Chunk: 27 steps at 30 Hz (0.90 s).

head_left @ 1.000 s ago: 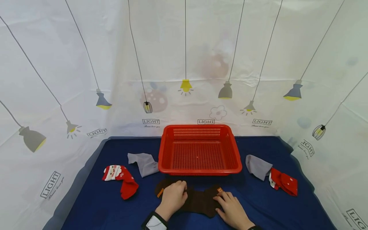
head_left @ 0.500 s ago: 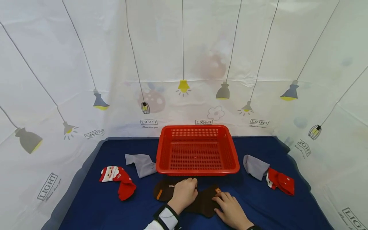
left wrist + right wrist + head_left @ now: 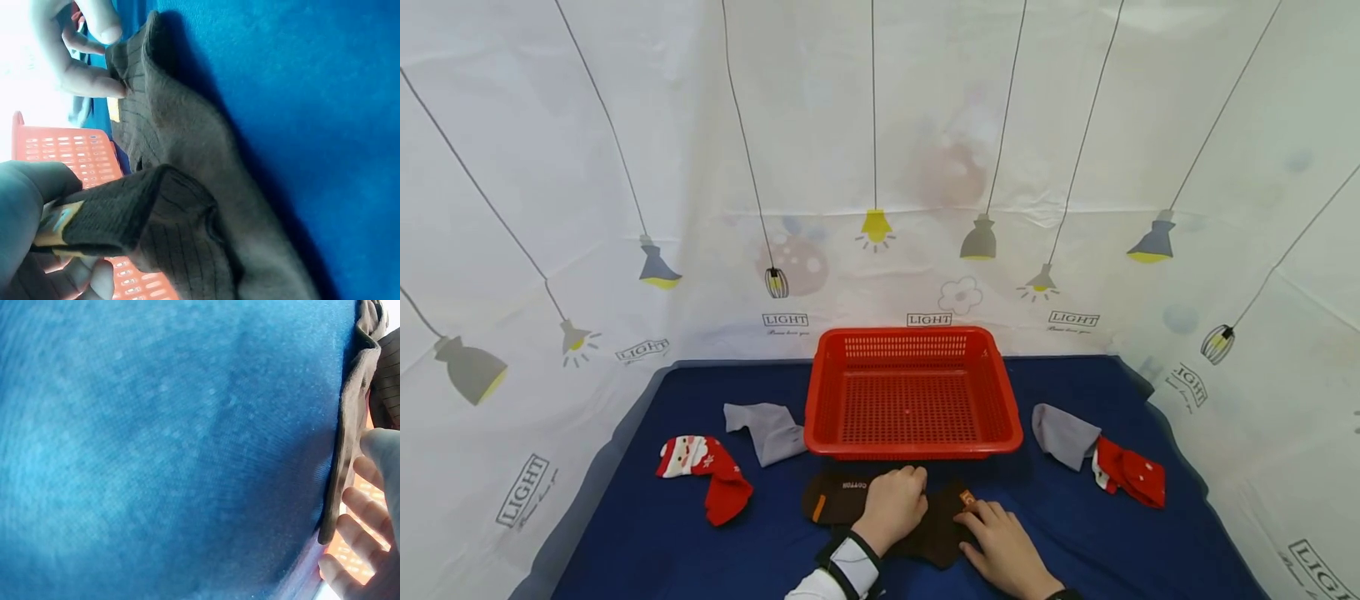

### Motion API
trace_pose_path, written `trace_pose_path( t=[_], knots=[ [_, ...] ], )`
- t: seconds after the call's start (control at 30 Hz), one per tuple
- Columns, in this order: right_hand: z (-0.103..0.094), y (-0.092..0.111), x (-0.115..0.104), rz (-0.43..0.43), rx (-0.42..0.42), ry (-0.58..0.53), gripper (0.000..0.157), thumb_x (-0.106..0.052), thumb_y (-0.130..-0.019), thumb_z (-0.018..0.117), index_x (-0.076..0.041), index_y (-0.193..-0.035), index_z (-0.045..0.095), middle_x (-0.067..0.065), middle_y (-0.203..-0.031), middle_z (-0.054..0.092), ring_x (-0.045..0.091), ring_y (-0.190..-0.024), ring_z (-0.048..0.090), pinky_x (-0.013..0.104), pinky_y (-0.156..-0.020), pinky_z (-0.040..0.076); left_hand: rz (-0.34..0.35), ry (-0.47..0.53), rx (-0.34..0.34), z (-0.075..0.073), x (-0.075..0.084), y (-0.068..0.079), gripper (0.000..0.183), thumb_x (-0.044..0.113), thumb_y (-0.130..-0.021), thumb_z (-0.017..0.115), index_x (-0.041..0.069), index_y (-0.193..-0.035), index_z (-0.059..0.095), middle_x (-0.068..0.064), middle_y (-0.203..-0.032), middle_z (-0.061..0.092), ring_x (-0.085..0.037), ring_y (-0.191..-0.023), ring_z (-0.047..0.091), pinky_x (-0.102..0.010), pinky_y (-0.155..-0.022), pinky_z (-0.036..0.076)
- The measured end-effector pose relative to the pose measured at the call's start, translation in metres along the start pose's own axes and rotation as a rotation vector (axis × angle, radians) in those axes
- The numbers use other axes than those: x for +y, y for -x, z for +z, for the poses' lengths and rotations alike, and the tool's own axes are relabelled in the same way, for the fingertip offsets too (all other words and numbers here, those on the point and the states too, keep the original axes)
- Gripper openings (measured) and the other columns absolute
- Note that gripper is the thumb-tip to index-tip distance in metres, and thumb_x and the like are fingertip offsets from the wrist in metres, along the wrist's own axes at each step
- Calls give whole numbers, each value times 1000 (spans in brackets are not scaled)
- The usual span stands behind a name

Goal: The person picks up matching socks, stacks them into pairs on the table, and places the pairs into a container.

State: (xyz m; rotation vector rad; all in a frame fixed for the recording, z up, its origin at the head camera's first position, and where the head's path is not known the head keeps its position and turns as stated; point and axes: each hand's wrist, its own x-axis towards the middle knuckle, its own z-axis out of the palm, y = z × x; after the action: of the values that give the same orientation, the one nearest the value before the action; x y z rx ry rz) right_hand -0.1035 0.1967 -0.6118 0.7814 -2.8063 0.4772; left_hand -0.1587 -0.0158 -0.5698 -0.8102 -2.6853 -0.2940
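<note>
Dark brown socks (image 3: 934,533) lie on the blue cloth in front of the red basket, one reaching left with "COTTON" lettering (image 3: 854,485). My left hand (image 3: 895,504) is over their middle; in the left wrist view it pinches a ribbed sock cuff (image 3: 109,212) with a yellow-orange label, raised above the sock beneath. At the right end, my right hand (image 3: 1003,546) rests with loosely bent fingers at the cuff, beside an orange label (image 3: 967,497). The right wrist view shows its fingers (image 3: 369,509) spread along the brown sock's edge (image 3: 340,481).
Behind the socks stands a red perforated plastic basket (image 3: 913,450). To the left lie a grey sock (image 3: 771,433) and a red Santa sock (image 3: 722,479). Another grey sock (image 3: 1063,435) and a folded red sock (image 3: 1135,475) lie right. A lamp-patterned curtain (image 3: 700,167) surrounds the table.
My left hand has moved right along the brown socks, uncovering the "COTTON" lettering. My right hand stays at the right-hand cuff. The head view has shifted slightly.
</note>
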Motion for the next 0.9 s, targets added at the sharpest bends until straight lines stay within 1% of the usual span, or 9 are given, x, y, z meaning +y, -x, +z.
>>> trace_pose_path(
  t=[0.13, 0.27, 0.37, 0.5, 0.6, 0.73, 0.8, 0.9],
  knots=[
    [1, 1, -2, -14, 14, 2, 32, -24, -83, 85, -17, -111, 72, 0, -108, 61, 21, -92, 59, 37, -69, 49, 15, 42, -21, -3, 1, 3, 25, 20, -80, 85, 18, -78, 60, 6, -68, 55, -7, -53, 52, -22, -47, 39],
    [1, -1, -3, -24, 28, 0, 32, -24, -82, 85, -17, -110, 73, 0, -107, 62, 21, -93, 60, 37, -69, 48, 32, 54, -20, -12, 2, 4, 21, 25, -85, 83, 19, -81, 63, 8, -69, 53, -5, -54, 48, -19, -49, 36],
    [1, -2, -5, -28, 25, -2, 32, -25, -82, 85, -17, -110, 73, 0, -107, 62, 21, -93, 60, 37, -69, 48, 38, 63, -8, -20, 2, 6, 20, 26, -86, 83, 18, -82, 65, 8, -70, 53, -4, -55, 47, -17, -49, 35],
    [1, -2, -6, -27, 8, -2, 30, -25, -82, 85, -17, -108, 73, 0, -106, 62, 21, -92, 60, 37, -69, 48, 31, 81, 4, -28, -2, 13, 19, 24, -85, 83, 18, -82, 65, 8, -70, 53, -4, -55, 47, -17, -49, 35],
    [0, -2, -6, -23, -7, -13, 29, -25, -83, 85, -17, -108, 72, 0, -107, 62, 21, -93, 60, 37, -69, 48, 16, 83, 12, -31, -7, 20, 21, 22, -83, 84, 18, -81, 64, 7, -70, 54, -5, -55, 49, -19, -49, 36],
    [0, -3, -7, -13, -14, -14, 27, -25, -85, 84, -19, -108, 72, -2, -108, 62, 20, -94, 59, 38, -71, 48, -21, 72, 16, -29, -17, 31, 23, 21, -82, 84, 18, -79, 62, 6, -72, 55, -9, -58, 52, -22, -50, 39],
    [0, -3, -7, -10, -1, -8, 24, -24, -84, 84, -20, -103, 70, -3, -104, 60, 18, -90, 58, 36, -69, 47, -38, 64, 19, -28, -23, 38, 23, 20, -81, 85, 18, -79, 62, 5, -73, 55, -11, -60, 53, -24, -51, 41],
    [1, -4, -8, -14, 48, 4, 23, -22, -82, 85, -21, -94, 65, -6, -97, 56, 14, -82, 53, 33, -64, 43, -53, 54, 35, -24, -34, 48, 25, 18, -79, 86, 17, -79, 61, 3, -76, 54, -15, -65, 55, -26, -53, 43]
  ],
)
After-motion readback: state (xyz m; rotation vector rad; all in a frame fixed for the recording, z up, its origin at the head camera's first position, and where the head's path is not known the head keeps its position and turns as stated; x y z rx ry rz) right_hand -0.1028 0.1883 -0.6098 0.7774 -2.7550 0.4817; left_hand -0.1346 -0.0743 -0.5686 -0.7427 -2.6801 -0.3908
